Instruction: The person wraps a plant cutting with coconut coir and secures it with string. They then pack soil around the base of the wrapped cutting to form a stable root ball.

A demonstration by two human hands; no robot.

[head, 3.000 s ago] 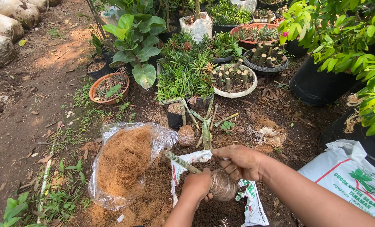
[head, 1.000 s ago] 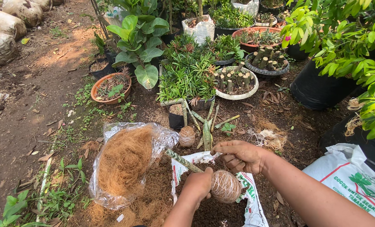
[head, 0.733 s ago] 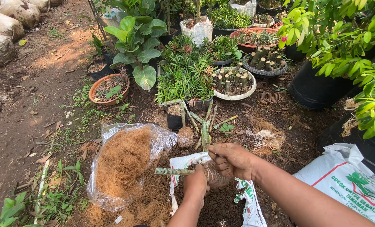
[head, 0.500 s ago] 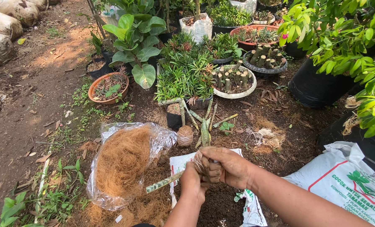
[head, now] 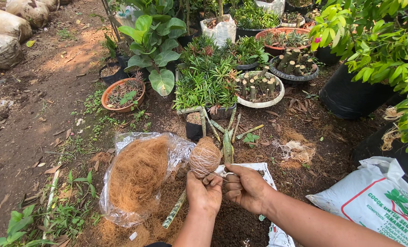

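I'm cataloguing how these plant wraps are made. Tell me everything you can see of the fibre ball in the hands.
The fibre ball is a round, tan-brown bundle that looks like coconut fibre, wound around with thin pale string. It sits at the top of a green-and-cream striped cutting that slants down to the left beneath it. The left hand grips just under the ball; the right hand is beside it, apparently pinching the string. It is held above the ground, beside a clear bag of loose fibre.

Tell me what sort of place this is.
Most likely an outdoor plant nursery or garden work spot: potted plants crowd bare soil, a clear bag of coconut fibre lies open, and the left hand and right hand hold a fibre-wrapped ball.
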